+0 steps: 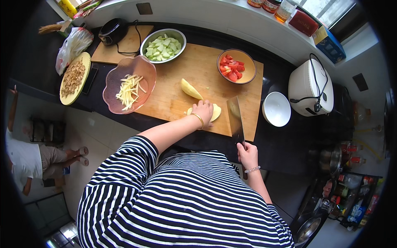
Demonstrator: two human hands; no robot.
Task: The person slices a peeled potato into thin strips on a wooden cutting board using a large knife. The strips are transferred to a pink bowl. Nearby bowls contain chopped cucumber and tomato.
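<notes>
My left hand [203, 112] presses down on pale yellow potato slices [216, 112] near the front edge of the wooden cutting board [167, 80]. To the right, my right hand [248, 155] grips the handle of a cleaver [236, 119], whose broad blade lies over the board, apart from the slices. Just beyond my left hand rests a larger peeled potato piece [191, 89]. A pink scalloped glass bowl [108, 93] with potato strips [129, 91] stands at the board's left. Behind it, a metal bowl [183, 38] holds green chunks. A brown-rimmed bowl [249, 73] holds cut tomato [232, 68].
Right of the board stand a white bowl [276, 109] and a white rice cooker [307, 86] with its cord on top. At left are a yellow plate [65, 99] of brown food, a plastic bag [74, 45] and a black appliance [113, 31]. A person [28, 155] is at far left.
</notes>
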